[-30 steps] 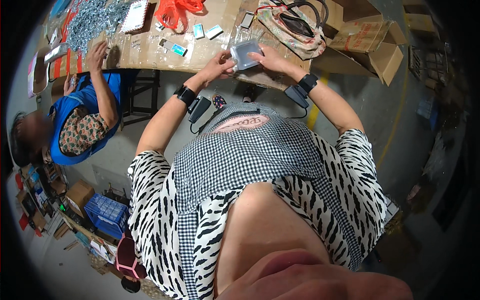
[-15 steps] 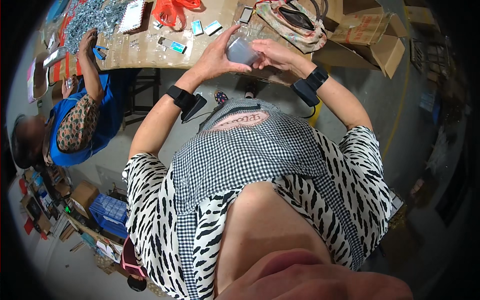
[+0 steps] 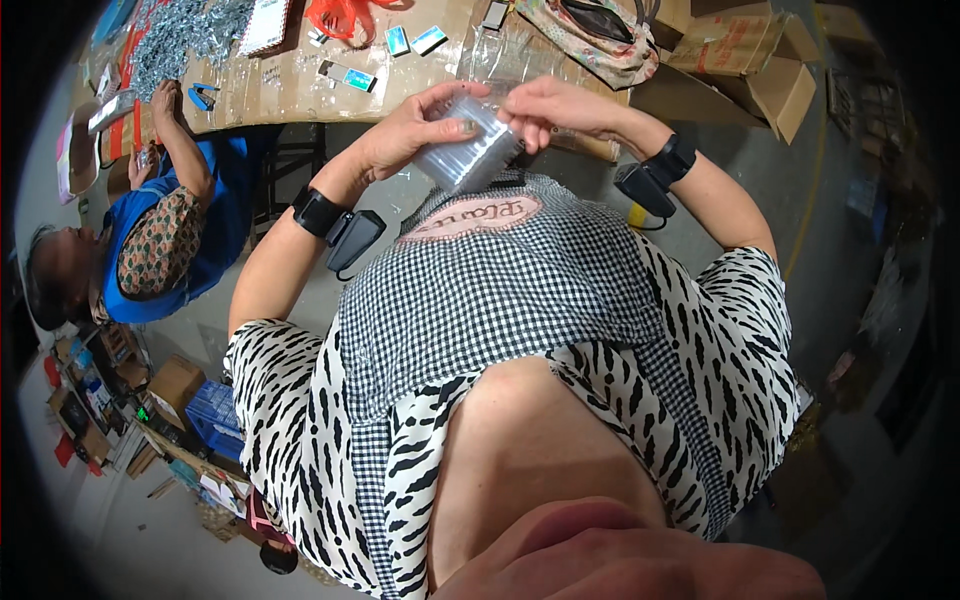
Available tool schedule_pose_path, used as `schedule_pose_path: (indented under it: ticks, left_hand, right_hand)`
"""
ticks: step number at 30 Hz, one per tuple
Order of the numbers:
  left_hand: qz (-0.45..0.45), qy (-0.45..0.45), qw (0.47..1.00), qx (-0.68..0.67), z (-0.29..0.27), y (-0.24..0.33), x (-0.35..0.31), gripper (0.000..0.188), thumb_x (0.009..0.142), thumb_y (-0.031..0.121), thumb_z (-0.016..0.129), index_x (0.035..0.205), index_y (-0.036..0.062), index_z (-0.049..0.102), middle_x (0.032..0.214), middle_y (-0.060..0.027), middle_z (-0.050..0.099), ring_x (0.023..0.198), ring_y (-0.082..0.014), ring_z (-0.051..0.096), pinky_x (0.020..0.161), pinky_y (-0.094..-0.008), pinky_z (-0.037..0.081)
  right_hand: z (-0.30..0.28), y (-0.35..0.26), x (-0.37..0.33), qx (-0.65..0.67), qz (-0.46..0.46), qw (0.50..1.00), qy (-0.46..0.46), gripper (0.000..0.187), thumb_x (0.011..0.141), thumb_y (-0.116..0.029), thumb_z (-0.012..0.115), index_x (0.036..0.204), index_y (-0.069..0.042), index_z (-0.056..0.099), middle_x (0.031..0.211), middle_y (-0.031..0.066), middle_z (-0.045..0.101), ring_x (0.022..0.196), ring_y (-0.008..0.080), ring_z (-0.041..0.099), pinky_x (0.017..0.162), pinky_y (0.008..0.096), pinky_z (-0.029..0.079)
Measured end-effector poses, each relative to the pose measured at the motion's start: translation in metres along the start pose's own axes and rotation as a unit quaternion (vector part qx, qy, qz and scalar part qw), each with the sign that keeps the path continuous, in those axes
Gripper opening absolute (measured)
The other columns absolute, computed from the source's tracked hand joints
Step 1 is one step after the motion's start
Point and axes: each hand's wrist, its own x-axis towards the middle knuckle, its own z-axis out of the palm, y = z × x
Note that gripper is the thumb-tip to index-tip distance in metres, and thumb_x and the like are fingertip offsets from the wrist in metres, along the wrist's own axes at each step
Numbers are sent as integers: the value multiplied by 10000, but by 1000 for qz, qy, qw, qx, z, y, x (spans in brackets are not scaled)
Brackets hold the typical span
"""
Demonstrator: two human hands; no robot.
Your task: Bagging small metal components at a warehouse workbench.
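Observation:
My left hand (image 3: 420, 128) is closed round a clear plastic pack (image 3: 462, 158), box-shaped with ridged lines, held tilted just in front of the table's near edge. Its thumb lies across the top of the pack. At the pack's upper right edge, the curled fingers of my right hand (image 3: 555, 105) pinch what looks like its clear plastic; the fingertips are partly hidden. Both wrists wear black straps with small black boxes.
Before me is a cardboard-covered table (image 3: 285, 95). On it are a silvery pile (image 3: 185, 50), a blue stapler (image 3: 202, 97), small blue-and-white boxes (image 3: 397, 40), a red plastic bag (image 3: 340, 18) and a floral bag (image 3: 620, 60). An open carton (image 3: 775, 90) stands right; a co-worker (image 3: 150, 235) sits left.
Both hands have drawn the clear plastic pack nearer to my body and tilted it. My right hand's fingers have curled in at its edge. The co-worker's hand has shifted away from the silvery pile.

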Motion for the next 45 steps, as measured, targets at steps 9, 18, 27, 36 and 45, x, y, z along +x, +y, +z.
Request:
schedule_pose_path:
  ticks: [9,18,27,36,45]
  left_hand:
    - [-5,25,999,18,6,-24,5,610,778,226,729,1301,70,457,1162,-102,560,1055,-174,543,943,-303,438]
    - [-23,4,1000,-21,7,-12,2,606,772,207,730,1295,65,459,1144,-125,573,1062,-191,563,930,-294,459]
    - [-26,5,1000,-4,10,-17,1,634,753,252,742,1295,74,464,1131,-136,577,1041,-201,579,911,-317,482]
    - [-32,6,999,-9,11,-23,4,621,766,259,732,1298,86,465,1138,-126,580,1048,-204,581,919,-323,480]
    - [-19,-13,1000,-20,7,-29,5,606,775,224,718,1309,97,462,1156,-112,569,1043,-188,579,912,-312,485]
  right_hand:
    - [4,-6,9,-64,-58,995,-58,251,891,-271,616,919,-24,654,748,-17,592,655,39,540,615,185,451]
    - [4,1,10,88,-38,992,-86,198,881,-199,633,924,-7,659,761,9,617,624,50,579,574,183,473]
    - [8,0,1,61,-62,993,-74,202,871,-188,638,919,7,663,767,27,629,627,62,586,583,200,469]
    - [4,4,1,53,-48,993,-93,218,877,-186,630,944,20,656,758,27,627,647,67,591,599,200,480]
    - [4,20,5,197,-44,970,-136,234,899,-176,602,979,40,644,805,50,627,652,80,594,626,199,497]
